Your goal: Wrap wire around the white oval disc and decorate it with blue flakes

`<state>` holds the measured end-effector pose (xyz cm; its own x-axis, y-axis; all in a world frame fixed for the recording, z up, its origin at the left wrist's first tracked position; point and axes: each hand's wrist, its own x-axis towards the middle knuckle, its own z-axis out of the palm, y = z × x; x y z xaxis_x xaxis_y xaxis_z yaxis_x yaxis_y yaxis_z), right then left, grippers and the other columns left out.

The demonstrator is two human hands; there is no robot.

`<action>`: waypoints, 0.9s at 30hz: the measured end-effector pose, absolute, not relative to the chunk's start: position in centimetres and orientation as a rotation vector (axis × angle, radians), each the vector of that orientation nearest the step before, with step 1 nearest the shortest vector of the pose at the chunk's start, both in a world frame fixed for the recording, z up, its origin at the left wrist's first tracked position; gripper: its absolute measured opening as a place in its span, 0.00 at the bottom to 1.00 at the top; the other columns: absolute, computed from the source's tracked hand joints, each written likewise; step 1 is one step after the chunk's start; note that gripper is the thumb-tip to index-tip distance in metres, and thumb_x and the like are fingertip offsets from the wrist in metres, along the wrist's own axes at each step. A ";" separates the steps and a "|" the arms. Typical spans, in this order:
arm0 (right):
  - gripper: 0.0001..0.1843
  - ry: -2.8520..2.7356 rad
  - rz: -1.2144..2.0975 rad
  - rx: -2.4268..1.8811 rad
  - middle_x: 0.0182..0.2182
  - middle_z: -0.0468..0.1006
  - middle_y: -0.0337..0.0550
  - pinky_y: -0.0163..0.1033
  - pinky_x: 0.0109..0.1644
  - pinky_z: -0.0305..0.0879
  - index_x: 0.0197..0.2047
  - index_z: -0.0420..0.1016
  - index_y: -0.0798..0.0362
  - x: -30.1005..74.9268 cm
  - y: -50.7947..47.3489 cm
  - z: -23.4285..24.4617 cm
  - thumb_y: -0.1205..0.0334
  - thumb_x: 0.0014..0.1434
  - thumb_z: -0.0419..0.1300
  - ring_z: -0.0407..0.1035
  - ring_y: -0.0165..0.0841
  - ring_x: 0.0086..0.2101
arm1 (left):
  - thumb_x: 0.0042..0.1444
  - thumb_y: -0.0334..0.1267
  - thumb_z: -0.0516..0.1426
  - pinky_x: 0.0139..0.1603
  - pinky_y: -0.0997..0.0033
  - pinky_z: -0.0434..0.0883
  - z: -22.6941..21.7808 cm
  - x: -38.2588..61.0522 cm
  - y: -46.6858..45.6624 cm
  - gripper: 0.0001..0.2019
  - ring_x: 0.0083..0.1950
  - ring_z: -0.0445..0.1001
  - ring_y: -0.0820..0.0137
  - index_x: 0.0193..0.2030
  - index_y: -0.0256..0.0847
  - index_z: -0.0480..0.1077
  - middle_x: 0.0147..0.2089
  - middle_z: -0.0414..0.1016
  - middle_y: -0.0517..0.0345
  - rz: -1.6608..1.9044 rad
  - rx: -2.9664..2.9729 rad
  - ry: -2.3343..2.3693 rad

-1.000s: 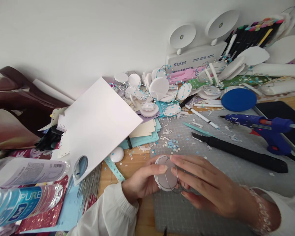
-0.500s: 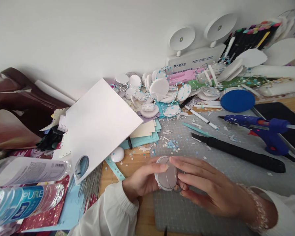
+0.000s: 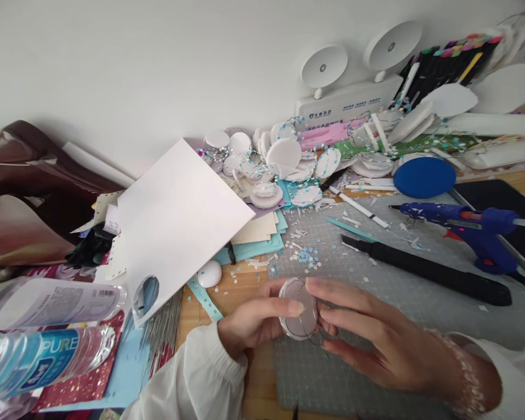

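Observation:
My left hand (image 3: 259, 318) is closed round a white round disc (image 3: 299, 321), its thumb lying flat on the disc's face. The disc is tilted toward me and has a rough, whitish rim. At its right edge my right hand (image 3: 367, 332) has its fingertips bent in against the rim. A thin wire (image 3: 318, 337) curves out between the disc and these fingertips, and the fingers appear closed on it. Part of the grip is hidden behind the fingers. Under both hands lies a grey cutting mat (image 3: 324, 379).
Star-shaped confetti (image 3: 308, 255) lies beyond the disc. A black utility knife (image 3: 437, 271) and a blue glue gun (image 3: 472, 224) rest on the right. Decorated white discs (image 3: 284, 154) pile up by the wall. A white board (image 3: 179, 204), plastic bottles (image 3: 48, 359) and wires (image 3: 161, 326) lie left.
The disc and both hands have shifted slightly to the right. The right fingertips have moved a little along the rim, and more of the wire's curve shows below them.

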<state>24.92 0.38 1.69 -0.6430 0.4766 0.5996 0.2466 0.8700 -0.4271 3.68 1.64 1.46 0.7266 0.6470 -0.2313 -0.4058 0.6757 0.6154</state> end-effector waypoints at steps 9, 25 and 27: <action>0.18 -2.286 0.368 -0.525 0.59 0.69 0.60 0.39 0.66 0.62 0.55 0.63 0.60 25.0 0.4 1.7 0.69 0.62 0.58 0.57 0.36 0.65 | 0.41 0.42 0.71 0.33 0.78 0.70 1.9 3.8 1.6 0.25 0.31 0.76 0.71 0.47 0.35 0.77 0.33 0.80 0.53 0.663 0.627 0.507; 0.17 -2.240 0.354 -0.528 0.54 0.76 0.57 0.40 0.64 0.65 0.53 0.68 0.60 24.9 0.6 2.2 0.70 0.60 0.60 0.64 0.37 0.61 | 0.32 0.35 0.74 0.34 0.76 0.66 2.2 3.4 1.4 0.25 0.30 0.70 0.75 0.41 0.38 0.78 0.32 0.77 0.60 0.692 0.663 0.703; 0.17 -2.246 0.346 -0.523 0.54 0.75 0.57 0.41 0.65 0.64 0.53 0.68 0.60 24.8 0.6 2.2 0.69 0.60 0.60 0.63 0.36 0.62 | 0.32 0.35 0.74 0.33 0.76 0.65 2.4 3.4 1.5 0.24 0.30 0.69 0.76 0.41 0.38 0.78 0.31 0.76 0.61 0.690 0.665 0.691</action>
<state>24.83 0.64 2.21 -0.6048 0.4726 0.6410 0.2581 0.8777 -0.4037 3.41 1.49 2.38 0.5762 0.7448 -0.3365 -0.3363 0.5913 0.7330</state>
